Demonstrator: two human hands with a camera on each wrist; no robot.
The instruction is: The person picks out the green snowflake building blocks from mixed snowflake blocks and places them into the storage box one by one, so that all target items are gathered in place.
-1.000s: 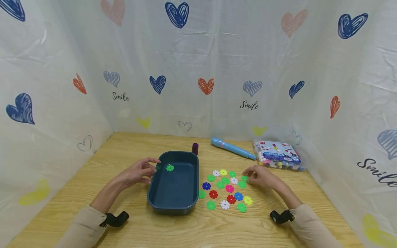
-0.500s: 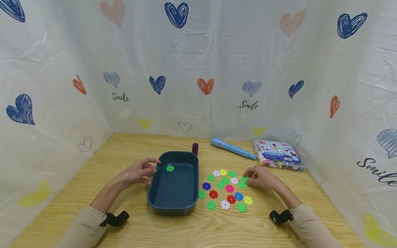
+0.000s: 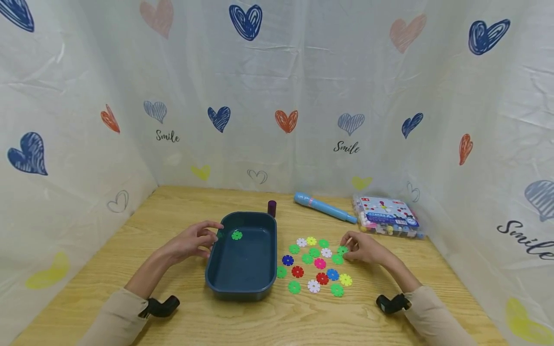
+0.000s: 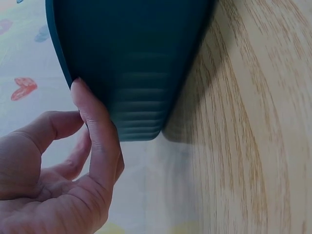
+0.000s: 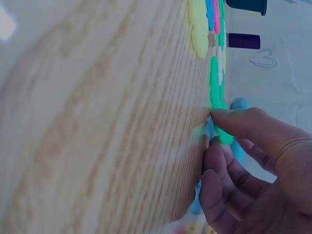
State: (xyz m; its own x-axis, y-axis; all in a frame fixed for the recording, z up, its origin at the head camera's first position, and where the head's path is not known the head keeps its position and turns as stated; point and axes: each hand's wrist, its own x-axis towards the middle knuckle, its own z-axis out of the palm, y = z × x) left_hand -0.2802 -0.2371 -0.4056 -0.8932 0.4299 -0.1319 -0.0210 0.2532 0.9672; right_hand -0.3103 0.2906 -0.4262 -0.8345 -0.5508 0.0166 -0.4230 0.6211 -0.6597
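A green snowflake disc point(image 3: 342, 250) is pinched by the right hand point(image 3: 362, 246) at the right edge of the scattered discs point(image 3: 320, 263), and the dark blue tray point(image 3: 244, 269) is touched at its left rim by the left hand point(image 3: 192, 241), fingers loosely spread.

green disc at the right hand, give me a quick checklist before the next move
1. Right grip at the green disc: ok, thumb and finger are on it.
2. Disc clear of the table: cannot tell, the fingers hide its near edge.
3. Disc apart from the neighbouring green disc: cannot tell, they look very close.
4. Left grip steadying the tray: cannot tell, it touches the rim but its firmness does not show.
5. Tray upright with room: ok, only one green disc shows inside.
6. Purple cylinder out of the way: ok, it stands by the tray's far right corner.
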